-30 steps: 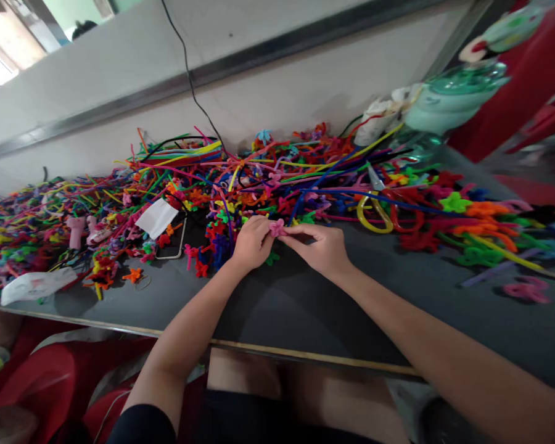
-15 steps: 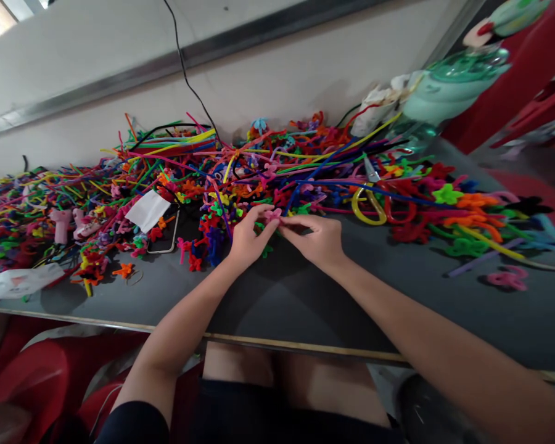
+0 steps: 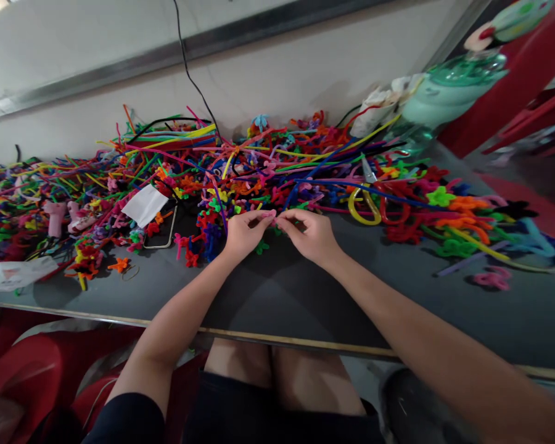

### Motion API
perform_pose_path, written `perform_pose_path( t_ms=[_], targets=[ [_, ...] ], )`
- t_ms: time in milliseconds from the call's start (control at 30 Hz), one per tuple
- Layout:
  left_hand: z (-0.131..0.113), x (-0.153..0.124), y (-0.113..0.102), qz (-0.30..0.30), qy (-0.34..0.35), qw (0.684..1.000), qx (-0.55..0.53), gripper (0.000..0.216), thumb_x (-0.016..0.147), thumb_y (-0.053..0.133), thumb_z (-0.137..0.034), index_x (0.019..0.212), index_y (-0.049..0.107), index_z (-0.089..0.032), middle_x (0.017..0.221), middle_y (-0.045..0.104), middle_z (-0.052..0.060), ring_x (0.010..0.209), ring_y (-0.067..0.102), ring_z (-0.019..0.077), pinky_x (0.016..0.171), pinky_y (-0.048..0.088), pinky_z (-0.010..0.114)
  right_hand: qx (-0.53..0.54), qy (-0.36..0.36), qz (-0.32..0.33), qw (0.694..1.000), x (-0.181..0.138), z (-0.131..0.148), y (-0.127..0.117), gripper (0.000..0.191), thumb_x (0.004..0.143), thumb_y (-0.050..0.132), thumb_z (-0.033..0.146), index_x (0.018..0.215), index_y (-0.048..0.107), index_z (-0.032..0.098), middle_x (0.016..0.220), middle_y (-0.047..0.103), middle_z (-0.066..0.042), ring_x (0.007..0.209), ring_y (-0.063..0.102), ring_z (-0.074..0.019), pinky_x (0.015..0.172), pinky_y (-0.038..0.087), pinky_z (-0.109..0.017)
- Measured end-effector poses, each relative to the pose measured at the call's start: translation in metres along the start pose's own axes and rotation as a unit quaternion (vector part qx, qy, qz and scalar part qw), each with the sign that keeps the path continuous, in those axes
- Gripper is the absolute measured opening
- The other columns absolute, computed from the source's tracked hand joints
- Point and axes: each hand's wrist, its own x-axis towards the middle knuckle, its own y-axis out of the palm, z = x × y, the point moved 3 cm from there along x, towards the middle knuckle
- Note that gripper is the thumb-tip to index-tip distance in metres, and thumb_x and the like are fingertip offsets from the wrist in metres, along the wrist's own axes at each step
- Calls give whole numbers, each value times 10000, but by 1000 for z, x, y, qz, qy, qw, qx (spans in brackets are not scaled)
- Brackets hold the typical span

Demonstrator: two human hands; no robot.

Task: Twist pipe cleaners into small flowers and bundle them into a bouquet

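My left hand [image 3: 241, 235] and my right hand [image 3: 309, 235] meet fingertip to fingertip over the grey table [image 3: 305, 302], both pinched on a small pink pipe-cleaner piece [image 3: 269, 215]. Just behind the fingers lies a wide heap of coloured pipe cleaners [image 3: 240, 166] and small twisted shapes. A green twisted piece [image 3: 261, 248] lies on the table under my left hand.
Yellow-handled scissors [image 3: 363, 206] lie to the right of my hands beside red loops. A phone [image 3: 163, 229] with white paper [image 3: 144, 205] on it is to the left. Green-and-white bag [image 3: 439, 92] stands at the back right. Red stools sit below the table's front edge.
The pink piece has been flattened between my fingertips, and both hands have shifted slightly left and up in view as the camera tilted.
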Motion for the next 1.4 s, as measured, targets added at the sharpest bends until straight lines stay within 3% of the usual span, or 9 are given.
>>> perform_pose_path(
  t_ms=[100, 333, 467, 567, 700, 833, 1100, 1267, 1400],
  targets=[
    [-3, 0, -1, 3, 19, 999, 28, 109, 781, 687, -287, 791, 758, -205, 745, 751, 32, 685, 696, 165, 656, 556, 285, 1, -1, 30, 1000, 1, 0, 1, 256, 867, 580, 409, 808, 679, 180, 695, 659, -30, 622, 599, -141, 570, 476, -270],
    [-3, 0, 1, 21, 90, 991, 93, 116, 811, 649, -247, 836, 753, -200, 815, 759, 35, 737, 696, 163, 698, 551, 291, 159, 92, 62, 981, 6, -13, 6, 405, 744, 667, 583, 771, 641, 180, 624, 580, -9, 566, 564, -129, 471, 476, -244],
    [-1, -2, 2, 21, 98, 989, 108, 118, 812, 639, -246, 822, 748, -200, 799, 754, 31, 741, 684, 158, 707, 537, 289, 160, 100, 72, 979, 5, -14, 7, 416, 729, 684, 590, 783, 656, 178, 628, 591, -12, 562, 566, -123, 466, 475, -234],
    [-3, -2, 2, 18, 67, 995, 71, 128, 799, 649, -288, 776, 730, -192, 739, 732, 29, 696, 666, 151, 673, 517, 280, 146, 99, 54, 983, 5, -14, 5, 442, 727, 676, 615, 773, 665, 176, 632, 611, -17, 538, 572, -120, 464, 477, -236],
    [-4, 5, -9, -36, -4, 995, -90, 284, 786, 657, -429, 643, 632, -185, 612, 636, 3, 587, 606, 107, 591, 467, 236, 125, 80, 7, 989, 4, -13, -4, 535, 828, 497, 687, 753, 666, 185, 622, 619, -28, 513, 587, -126, 458, 462, -242],
    [2, 15, -26, -127, -55, 974, -182, 281, 788, 653, -486, 773, 628, -206, 630, 623, -12, 482, 518, 74, 503, 387, 219, -42, 2, 7, 999, 3, -7, -12, 546, 895, 424, 635, 724, 684, 187, 593, 641, -28, 522, 599, -136, 529, 462, -260],
    [6, 15, -13, -2, -187, 947, -262, 568, 888, 341, -656, 960, 646, -182, 888, 714, 105, 789, 679, 200, 679, 507, 309, -130, -41, 29, 990, 0, 0, -7, 491, 951, 380, 483, 761, 709, 172, 599, 661, -32, 539, 605, -137, 552, 434, -260],
    [1, 14, -15, 0, -187, 934, -305, 418, 897, 389, -489, 1026, 626, -170, 1030, 716, 112, 862, 684, 180, 768, 518, 300, -143, -83, -14, 986, -3, 8, -11, 316, 922, 476, 396, 1034, 696, 199, 816, 717, -48, 722, 655, -163, 670, 499, -274],
    [0, 14, -15, 5, -165, 935, -315, 292, 799, 496, -241, 1057, 619, -184, 1153, 692, 81, 936, 679, 150, 821, 504, 273, -139, -159, 35, 977, -5, 11, -3, 335, 931, 441, 291, 1200, 632, 230, 1031, 704, -64, 963, 648, -184, 830, 516, -305]
  ],
)
